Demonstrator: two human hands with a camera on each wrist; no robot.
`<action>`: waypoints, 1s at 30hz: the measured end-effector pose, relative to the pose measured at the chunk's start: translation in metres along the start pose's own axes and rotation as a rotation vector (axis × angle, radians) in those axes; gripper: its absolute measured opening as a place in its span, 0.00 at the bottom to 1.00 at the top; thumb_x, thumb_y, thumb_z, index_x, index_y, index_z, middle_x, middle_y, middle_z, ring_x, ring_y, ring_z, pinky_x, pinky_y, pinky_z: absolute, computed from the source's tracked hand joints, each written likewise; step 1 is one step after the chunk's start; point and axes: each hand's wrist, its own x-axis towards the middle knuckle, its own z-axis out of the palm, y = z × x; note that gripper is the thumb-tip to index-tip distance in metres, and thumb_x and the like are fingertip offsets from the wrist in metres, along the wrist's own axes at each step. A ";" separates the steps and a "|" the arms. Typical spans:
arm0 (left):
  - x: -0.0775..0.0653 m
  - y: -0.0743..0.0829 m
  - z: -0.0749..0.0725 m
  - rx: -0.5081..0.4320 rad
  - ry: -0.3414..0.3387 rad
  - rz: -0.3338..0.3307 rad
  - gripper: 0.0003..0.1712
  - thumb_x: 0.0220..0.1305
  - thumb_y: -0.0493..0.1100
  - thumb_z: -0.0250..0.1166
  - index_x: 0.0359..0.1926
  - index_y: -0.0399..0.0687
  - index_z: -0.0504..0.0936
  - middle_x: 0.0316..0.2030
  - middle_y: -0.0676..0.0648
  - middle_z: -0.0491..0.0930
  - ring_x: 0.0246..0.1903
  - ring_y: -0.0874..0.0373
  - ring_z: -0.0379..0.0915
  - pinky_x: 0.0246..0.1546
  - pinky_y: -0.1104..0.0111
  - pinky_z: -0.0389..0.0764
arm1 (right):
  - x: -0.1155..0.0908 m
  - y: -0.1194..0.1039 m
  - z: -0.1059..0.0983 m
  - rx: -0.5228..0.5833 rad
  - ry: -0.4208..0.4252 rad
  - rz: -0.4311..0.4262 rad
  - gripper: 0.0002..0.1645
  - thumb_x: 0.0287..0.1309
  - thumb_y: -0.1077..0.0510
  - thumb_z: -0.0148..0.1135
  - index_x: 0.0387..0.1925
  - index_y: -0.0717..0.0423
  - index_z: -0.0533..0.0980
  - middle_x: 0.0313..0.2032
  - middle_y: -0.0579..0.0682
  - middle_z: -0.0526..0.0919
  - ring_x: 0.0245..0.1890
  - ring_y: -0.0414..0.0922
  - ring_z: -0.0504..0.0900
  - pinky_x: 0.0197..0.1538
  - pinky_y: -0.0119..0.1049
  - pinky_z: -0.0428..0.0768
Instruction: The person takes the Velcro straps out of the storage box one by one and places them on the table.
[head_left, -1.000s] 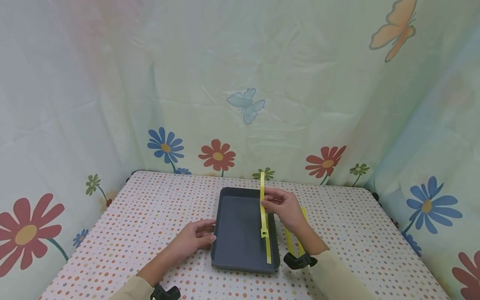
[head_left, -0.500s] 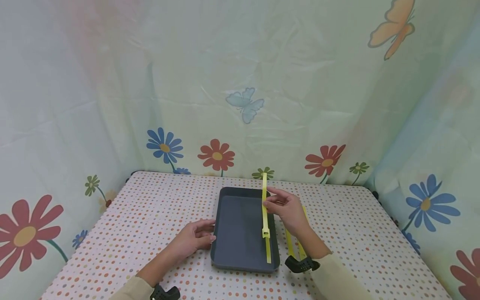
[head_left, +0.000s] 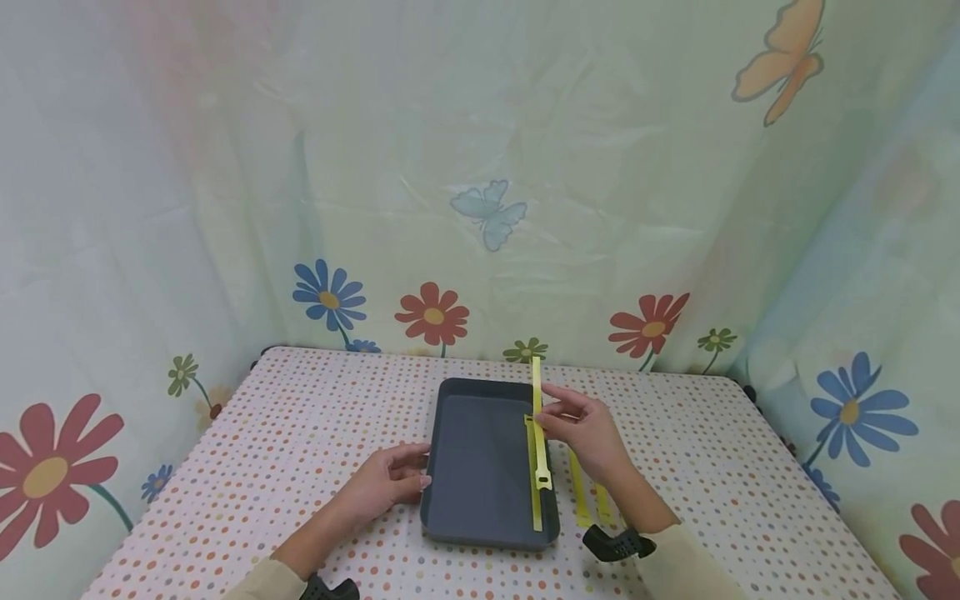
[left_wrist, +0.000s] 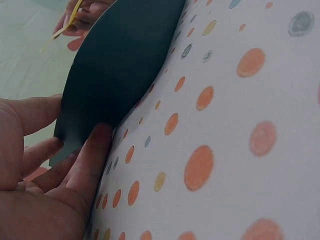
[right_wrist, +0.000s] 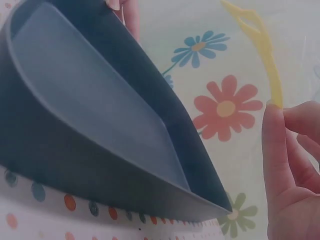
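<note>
My right hand [head_left: 585, 429] pinches a yellow cable strap [head_left: 537, 450] with a slotted end between thumb and fingertips. The strap stands lengthwise over the right side of a dark grey rectangular tray [head_left: 480, 475]. In the right wrist view the held strap [right_wrist: 270, 60] rises above the pinch, higher than the tray's rim. A second yellow strap [head_left: 537, 517] lies inside the tray along its right wall, partly covered by the held one. At the tray's left side, my left hand [head_left: 382, 483] rests with relaxed fingers; in the left wrist view its fingertips [left_wrist: 100, 135] touch the outer wall.
More yellow straps [head_left: 579, 496] lie on the table just right of the tray, partly under my right forearm. A dotted cloth [head_left: 337, 400] covers the table. A flowered curtain [head_left: 375, 208] hangs behind it and at both sides.
My right hand has shifted slightly right and toward me with the held strap, uncovering the slotted end of the strap in the tray. My left hand and the tray have stayed put.
</note>
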 end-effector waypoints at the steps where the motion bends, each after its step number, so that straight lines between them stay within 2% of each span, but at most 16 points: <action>1: 0.000 0.000 0.000 -0.002 -0.001 0.001 0.37 0.67 0.44 0.71 0.73 0.42 0.69 0.66 0.36 0.75 0.53 0.55 0.82 0.50 0.65 0.88 | -0.001 0.001 -0.001 0.001 0.000 0.003 0.35 0.61 0.59 0.73 0.69 0.55 0.74 0.42 0.53 0.87 0.40 0.39 0.89 0.46 0.37 0.90; 16: -0.003 0.005 0.002 -0.004 -0.003 0.001 0.37 0.67 0.43 0.70 0.73 0.41 0.69 0.66 0.36 0.75 0.56 0.53 0.82 0.51 0.65 0.88 | -0.012 0.012 -0.029 -0.079 0.039 0.027 0.35 0.61 0.56 0.73 0.69 0.51 0.74 0.41 0.51 0.86 0.40 0.39 0.88 0.45 0.35 0.90; 30: -0.005 0.006 0.003 -0.007 -0.012 0.014 0.38 0.68 0.43 0.70 0.74 0.39 0.68 0.66 0.34 0.74 0.55 0.54 0.81 0.50 0.63 0.88 | -0.024 0.015 -0.052 -0.139 0.089 0.073 0.36 0.63 0.53 0.73 0.71 0.52 0.73 0.47 0.56 0.84 0.42 0.37 0.87 0.45 0.34 0.90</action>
